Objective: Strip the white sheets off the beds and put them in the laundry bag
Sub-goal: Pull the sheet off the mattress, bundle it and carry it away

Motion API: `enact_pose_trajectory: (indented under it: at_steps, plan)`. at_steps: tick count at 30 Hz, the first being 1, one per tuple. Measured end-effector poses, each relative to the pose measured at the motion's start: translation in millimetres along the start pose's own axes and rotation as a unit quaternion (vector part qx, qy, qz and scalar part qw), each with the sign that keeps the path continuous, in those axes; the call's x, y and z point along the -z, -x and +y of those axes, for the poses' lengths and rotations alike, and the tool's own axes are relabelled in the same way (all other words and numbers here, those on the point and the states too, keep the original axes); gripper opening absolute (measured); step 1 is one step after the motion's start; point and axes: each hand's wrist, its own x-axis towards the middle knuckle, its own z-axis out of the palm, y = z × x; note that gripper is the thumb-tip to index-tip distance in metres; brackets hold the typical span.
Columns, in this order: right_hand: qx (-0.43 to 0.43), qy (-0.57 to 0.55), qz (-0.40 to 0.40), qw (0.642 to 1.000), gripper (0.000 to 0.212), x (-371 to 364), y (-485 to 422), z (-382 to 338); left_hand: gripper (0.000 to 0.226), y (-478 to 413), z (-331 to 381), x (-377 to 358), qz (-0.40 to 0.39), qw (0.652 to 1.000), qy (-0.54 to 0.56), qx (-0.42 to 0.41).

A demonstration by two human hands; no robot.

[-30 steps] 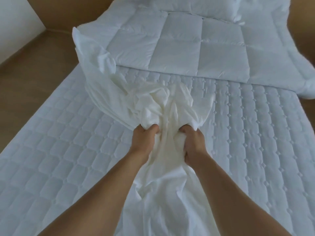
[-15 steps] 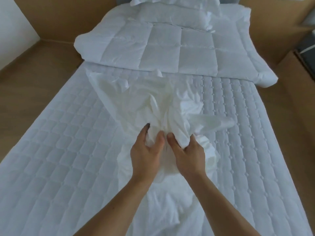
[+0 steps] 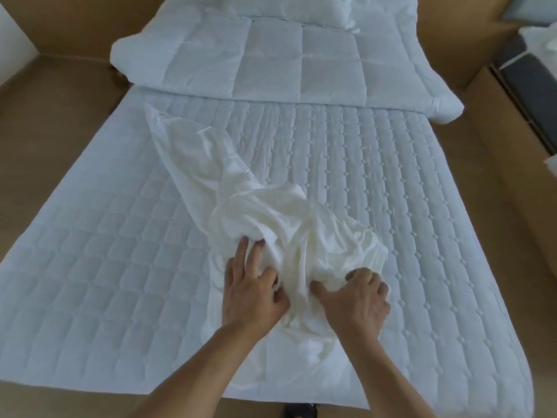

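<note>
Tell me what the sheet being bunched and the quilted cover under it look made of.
The sheet: thin woven cloth, perhaps cotton, matte white; it crumples into fine soft folds. The quilted cover: padded textile, matte; stitched squares and diamonds puff slightly.

One head-worn view, above the foot of the mattress (image 3: 120,267), facing forward and down along it toward 12 o'clock; left hand (image 3: 253,294) and right hand (image 3: 358,303) on the sheet (image 3: 301,224) sit nearest, at 6 o'clock; the duvet (image 3: 271,55) lies farthest, at 12 o'clock.
</note>
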Motion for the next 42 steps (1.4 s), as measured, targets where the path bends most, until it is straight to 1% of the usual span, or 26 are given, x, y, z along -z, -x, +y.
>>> enact_pose_trajectory:
  at_steps: [1,2,3,4,5,6,8,10,11,12,13,14,15,16,17,19,22,24,26,28,30,33,36,37,40,42]
  plan:
    - [0.050,0.002,0.055,0.997,0.072,0.4,-4.8,-4.0,0.021,-8.4,0.0,0.0,-0.019,0.999,-0.002,-0.036]
    - [0.112,0.005,0.070,0.991,0.085,0.0,-10.3,-7.8,0.020,-16.8,-0.2,-2.9,-0.053,0.997,0.010,-0.057]
    - [0.178,0.014,0.046,0.983,0.093,-0.6,-17.2,-11.6,0.023,-23.4,-1.2,-6.2,-0.100,0.992,0.031,-0.068]
    - [0.238,0.033,0.009,0.971,0.093,-2.0,-25.3,-15.8,0.025,-28.1,-2.9,-9.3,-0.133,0.987,0.054,-0.078]
    - [0.280,0.050,-0.037,0.958,0.087,-5.9,-33.7,-18.6,0.028,-30.2,-5.4,-11.4,-0.144,0.983,0.072,-0.085]
    - [0.296,0.063,-0.086,0.949,0.081,-12.0,-41.0,-18.9,0.033,-30.2,-8.7,-12.5,-0.140,0.983,0.097,-0.074]
    - [0.275,0.097,-0.177,0.940,0.076,-28.3,-49.9,-13.4,0.043,-32.0,-11.2,-8.2,-0.089,0.980,0.179,0.010]
    - [0.238,0.157,-0.226,0.931,0.077,-44.5,-49.8,-6.0,0.042,-42.2,-9.3,-3.7,-0.011,0.973,0.208,0.099]
    - [0.227,0.181,-0.233,0.928,0.080,-51.7,-47.5,-2.1,0.039,-48.4,-6.8,-4.2,0.038,0.973,0.195,0.121]
    - [0.224,0.199,-0.231,0.926,0.085,-56.6,-44.7,1.2,0.040,-55.3,-4.9,-7.1,0.089,0.977,0.159,0.111]
    - [0.228,0.212,-0.222,0.924,0.089,-59.1,-42.8,3.3,0.046,-62.5,-3.1,-10.4,0.113,0.984,0.108,0.084]
    - [0.240,0.218,-0.209,0.922,0.090,-61.0,-42.6,5.5,0.054,-68.7,-3.1,-16.0,0.085,0.993,0.048,0.063]
    - [0.257,0.220,-0.194,0.921,0.089,-61.8,-44.0,7.2,0.059,-72.7,-3.5,-21.7,0.007,0.998,0.009,0.069]
    - [0.272,0.217,-0.180,0.920,0.085,-62.8,-46.4,9.6,0.059,-73.1,-6.3,-32.0,-0.080,0.992,-0.015,0.095]
    - [0.276,0.211,-0.173,0.922,0.082,-64.2,-49.5,12.1,0.060,-70.3,-10.6,-43.6,-0.162,0.976,-0.014,0.142]
    - [0.240,0.203,-0.187,0.931,0.089,-71.4,-55.6,17.1,0.065,-56.7,-20.9,-68.4,-0.241,0.941,0.011,0.239]
    - [0.128,0.133,-0.249,0.951,0.116,-87.7,-64.3,22.5,0.062,-53.1,-26.6,-89.1,-0.255,0.924,0.008,0.285]
    - [0.074,0.074,-0.279,0.955,0.132,-93.5,-75.5,22.7,0.069,-63.4,-28.8,-93.7,-0.238,0.920,0.028,0.310]
    - [0.071,0.070,-0.280,0.955,0.142,-89.7,-85.8,19.9,0.090,-71.4,-32.6,-93.9,-0.205,0.916,0.050,0.340]
    - [0.095,0.107,-0.252,0.957,0.148,-82.3,-95.0,16.6,0.113,-71.1,-38.4,-92.5,-0.192,0.918,0.017,0.346]
    - [0.117,0.139,-0.227,0.957,0.153,-75.2,-105.0,13.4,0.132,-71.7,-43.7,-88.3,-0.206,0.918,-0.016,0.340]
    - [0.105,0.149,-0.249,0.951,0.156,-74.1,-121.4,13.1,0.149,-75.0,-49.9,-84.0,-0.248,0.885,0.038,0.392]
    - [0.031,0.083,-0.328,0.940,0.159,-79.0,-135.7,14.1,0.152,-78.1,-58.9,-84.7,-0.279,0.828,0.165,0.457]
    - [0.018,0.055,-0.346,0.937,0.160,-80.9,-136.6,14.0,0.151,-78.7,-62.0,-86.1,-0.283,0.820,0.187,0.461]
    - [-0.001,-0.006,-0.347,0.938,0.158,-87.0,-136.0,15.1,0.145,-83.2,-69.8,-87.0,-0.273,0.825,0.197,0.455]
    - [-0.023,-0.104,-0.370,0.923,0.152,-86.0,-132.7,17.6,0.136,-84.9,-72.2,-85.2,-0.253,0.818,0.245,0.454]
